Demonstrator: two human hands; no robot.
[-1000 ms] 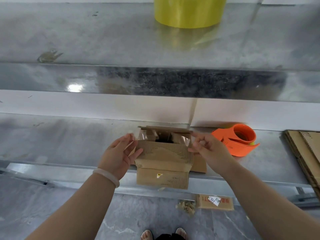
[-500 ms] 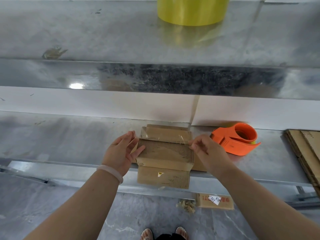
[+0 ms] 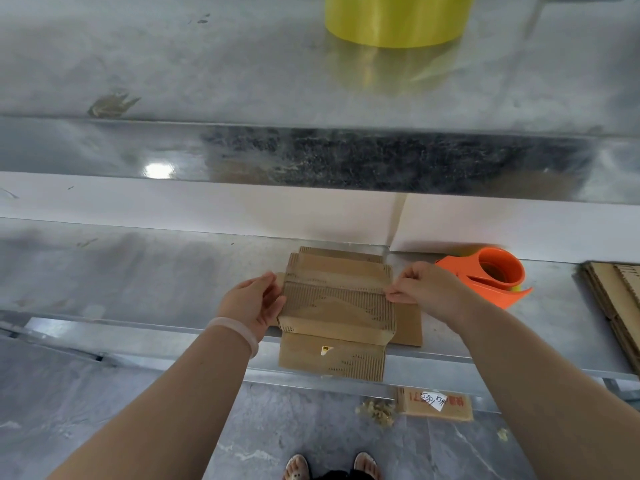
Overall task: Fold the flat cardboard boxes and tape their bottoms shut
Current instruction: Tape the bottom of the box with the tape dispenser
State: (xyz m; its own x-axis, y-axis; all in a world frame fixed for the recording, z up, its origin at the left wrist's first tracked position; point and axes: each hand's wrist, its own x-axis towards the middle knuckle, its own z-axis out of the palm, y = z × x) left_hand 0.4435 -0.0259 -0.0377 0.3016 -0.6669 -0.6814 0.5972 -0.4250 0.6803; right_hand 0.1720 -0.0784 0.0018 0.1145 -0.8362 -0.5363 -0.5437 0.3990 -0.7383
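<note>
Yellow tape roll (image 3: 398, 20) above the box (image 3: 337, 303) is cropped.

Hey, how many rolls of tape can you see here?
2. A big yellow roll stands on the upper shelf, cut off by the picture's top edge. Another sits in the orange dispenser on the lower shelf, right of the box. More may be hidden.

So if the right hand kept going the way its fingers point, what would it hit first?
The box. The right hand points left, and its fingertips seem to pinch the box's right edge, so it would push straight into the cardboard. Beyond the box, the left hand presses the opposite side.
</note>
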